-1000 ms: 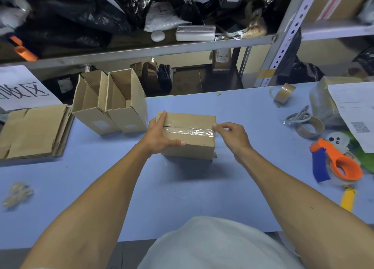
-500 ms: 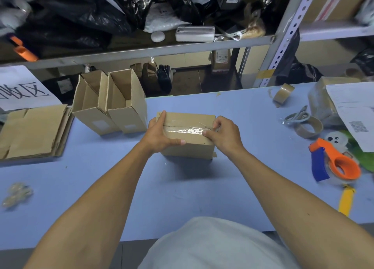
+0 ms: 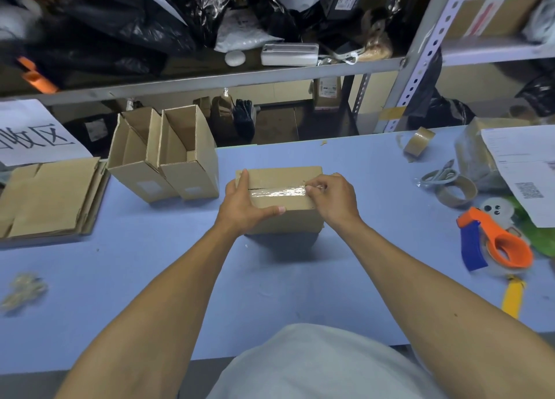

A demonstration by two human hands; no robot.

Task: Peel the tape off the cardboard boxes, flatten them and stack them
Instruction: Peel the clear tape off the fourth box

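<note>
Now right hand (image 3: 332, 199) pinches tape (image 3: 277, 192) at box (image 3: 282, 218) edge.

Orange tape dispenser (image 3: 498, 248), scissors (image 3: 440, 174), printed sheet (image 3: 525, 173) on blue table (image 3: 270, 293).

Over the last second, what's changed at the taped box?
The right hand moved left from the box's right edge onto the top of the cardboard box, and its fingertips now pinch the right end of the clear tape, starting the peel. The left hand kept its grip on the box's left side. The box, the two open boxes and the flattened stack stayed put.
</note>
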